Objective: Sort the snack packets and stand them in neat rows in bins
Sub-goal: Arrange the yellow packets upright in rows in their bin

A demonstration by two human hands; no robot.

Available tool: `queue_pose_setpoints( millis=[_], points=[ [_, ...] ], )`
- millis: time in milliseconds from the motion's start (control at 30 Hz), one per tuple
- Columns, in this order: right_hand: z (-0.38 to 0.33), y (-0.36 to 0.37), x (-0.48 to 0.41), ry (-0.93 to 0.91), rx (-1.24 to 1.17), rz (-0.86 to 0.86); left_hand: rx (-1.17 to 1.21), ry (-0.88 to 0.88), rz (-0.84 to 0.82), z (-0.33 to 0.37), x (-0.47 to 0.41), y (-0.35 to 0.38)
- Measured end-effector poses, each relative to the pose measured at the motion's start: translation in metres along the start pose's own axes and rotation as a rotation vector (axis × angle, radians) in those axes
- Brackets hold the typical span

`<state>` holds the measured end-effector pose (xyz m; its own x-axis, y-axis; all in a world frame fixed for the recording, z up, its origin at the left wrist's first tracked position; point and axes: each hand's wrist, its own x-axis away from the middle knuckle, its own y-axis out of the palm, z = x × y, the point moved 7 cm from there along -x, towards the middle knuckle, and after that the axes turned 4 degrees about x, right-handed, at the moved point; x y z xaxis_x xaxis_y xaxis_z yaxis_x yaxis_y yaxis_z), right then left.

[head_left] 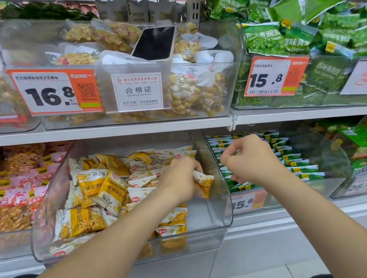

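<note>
One at a time: leave the jumbled yellow packets (pixel 88 194) in the clear bin (pixel 217 214)'s left half; grip firm with the left hand (pixel 179 175), wrapped round one packet (pixel 204 182) by the right wall; bring over the right hand (pixel 248 159), curled, seemingly empty, above the green rows (pixel 293 156), to stand it upright, label forward.
</note>
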<state>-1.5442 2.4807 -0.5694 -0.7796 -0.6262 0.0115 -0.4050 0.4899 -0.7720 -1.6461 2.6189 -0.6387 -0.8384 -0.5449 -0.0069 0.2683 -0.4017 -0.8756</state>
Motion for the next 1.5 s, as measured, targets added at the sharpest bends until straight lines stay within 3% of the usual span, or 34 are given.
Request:
queue_pose_setpoints(
  millis=[100, 167, 567, 733, 900, 1067, 1200, 1367, 1500],
  points=[
    [0.000, 0.002, -0.002, 0.010, 0.001, -0.015, -0.328, -0.100, 0.097, -0.008, -0.012, 0.001],
    [-0.001, 0.004, -0.004, 0.004, 0.012, -0.020, -0.413, -0.154, 0.148, -0.019, -0.018, -0.002],
    [-0.011, 0.013, -0.008, -0.082, 0.073, 0.020, -0.505, 0.009, 0.242, -0.018, -0.029, -0.021],
    [-0.020, 0.016, -0.006, -0.166, 0.170, 0.067, -0.463, -0.052, 0.305, -0.035, -0.010, -0.065],
    [-0.046, 0.026, 0.006, -0.369, 0.306, 0.045, -0.507, -0.151, 0.134, -0.071, 0.014, -0.074],
    [-0.068, 0.062, 0.020, -0.526, 0.425, -0.045, -0.499, -0.159, 0.189, -0.079, 0.023, -0.083],
    [-0.068, 0.093, 0.022, -0.366, 0.434, -0.211, -0.445, -0.088, 0.198, -0.080, 0.029, -0.083],
    [-0.051, 0.119, 0.027, -0.032, 0.348, -0.637, -0.455, -0.079, 0.260, -0.083, 0.032, -0.088],
    [-0.042, 0.125, 0.019, 0.007, 0.351, -0.652, -0.332, -0.021, 0.342, -0.081, 0.039, -0.097]
  ],
)
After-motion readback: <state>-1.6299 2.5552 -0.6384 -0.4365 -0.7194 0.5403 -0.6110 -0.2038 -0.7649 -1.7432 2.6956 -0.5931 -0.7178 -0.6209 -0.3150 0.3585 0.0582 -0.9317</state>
